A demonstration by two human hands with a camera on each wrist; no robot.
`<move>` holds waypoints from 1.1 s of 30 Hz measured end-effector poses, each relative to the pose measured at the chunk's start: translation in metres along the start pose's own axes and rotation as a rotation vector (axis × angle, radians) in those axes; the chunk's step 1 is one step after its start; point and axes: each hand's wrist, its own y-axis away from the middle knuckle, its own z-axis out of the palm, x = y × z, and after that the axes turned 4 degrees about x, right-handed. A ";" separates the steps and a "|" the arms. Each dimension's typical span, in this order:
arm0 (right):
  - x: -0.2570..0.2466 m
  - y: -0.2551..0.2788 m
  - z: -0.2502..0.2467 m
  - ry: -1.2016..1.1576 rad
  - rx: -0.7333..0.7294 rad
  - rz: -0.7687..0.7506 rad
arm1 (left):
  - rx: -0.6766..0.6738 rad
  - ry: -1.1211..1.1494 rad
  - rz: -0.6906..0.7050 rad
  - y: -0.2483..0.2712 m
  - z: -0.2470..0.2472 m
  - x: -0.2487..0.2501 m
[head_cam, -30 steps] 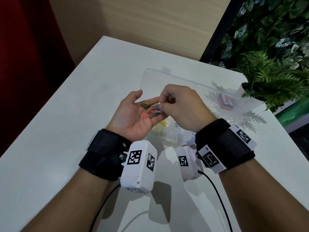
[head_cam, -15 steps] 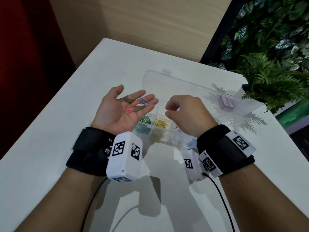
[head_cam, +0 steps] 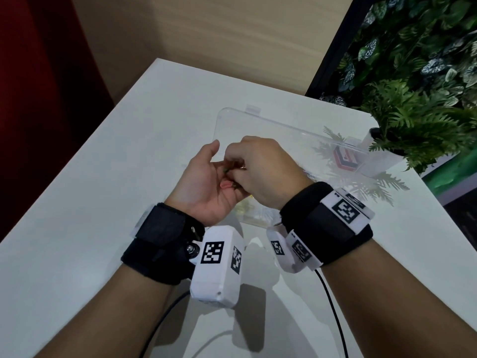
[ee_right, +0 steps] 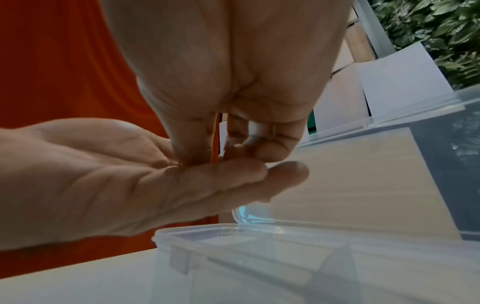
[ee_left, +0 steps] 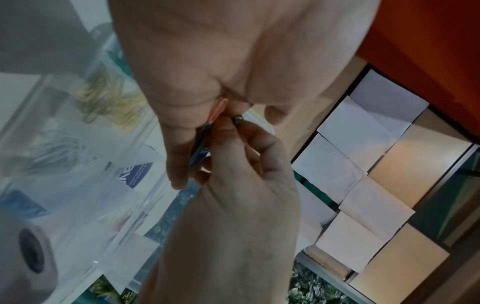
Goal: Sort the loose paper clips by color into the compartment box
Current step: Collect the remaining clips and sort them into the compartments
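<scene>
Nearest, low in the head view, two forearms in black wrist straps with white camera pods reach up the frame over the white table [head_cam: 77, 202]. Above them, at mid-frame, the left hand [head_cam: 204, 184] lies palm up, fingers loosely cupped, cradling a small heap of coloured wire paper clips [ee_left: 207, 131]: an orange one, green ones and a blue one show in the left wrist view. The right hand [head_cam: 260, 171] comes down on that palm from the right, fingers curled, thumb and forefinger pinching at a green clip [ee_left: 239, 120]; whether it is already free of the heap I cannot tell.

Just beyond and beneath the hands, toward the lower right of them, sits the clear plastic compartment box [ee_right: 285, 242], its lid [head_cam: 271, 130] tipped open toward the top of the frame. Yellow clips [ee_left: 109, 98] and pale ones lie in separate cells.

The box lies directly under the right hand, so that hand looks the nearer one for the drop; the clip's long axis runs roughly along the left fingers.

Farthest, upper right, stands a green potted fern [head_cam: 418, 125].
</scene>
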 end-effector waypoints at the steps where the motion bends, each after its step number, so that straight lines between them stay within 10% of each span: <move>1: 0.001 0.000 -0.001 -0.035 0.008 -0.002 | -0.002 -0.001 0.002 0.000 -0.001 0.002; 6: 0.012 -0.006 -0.007 -0.249 0.215 0.167 | 0.074 0.023 0.125 0.002 -0.023 0.036; 13: 0.007 -0.011 0.018 -0.208 0.107 0.273 | 0.084 0.107 0.252 0.013 -0.045 0.064; 22: -0.025 -0.015 0.012 -0.068 -0.034 -0.087 | 0.011 0.060 0.123 0.004 -0.034 0.045; 33: -0.022 -0.017 0.007 -0.005 -0.135 -0.029 | 0.004 -0.046 0.092 0.003 -0.030 0.037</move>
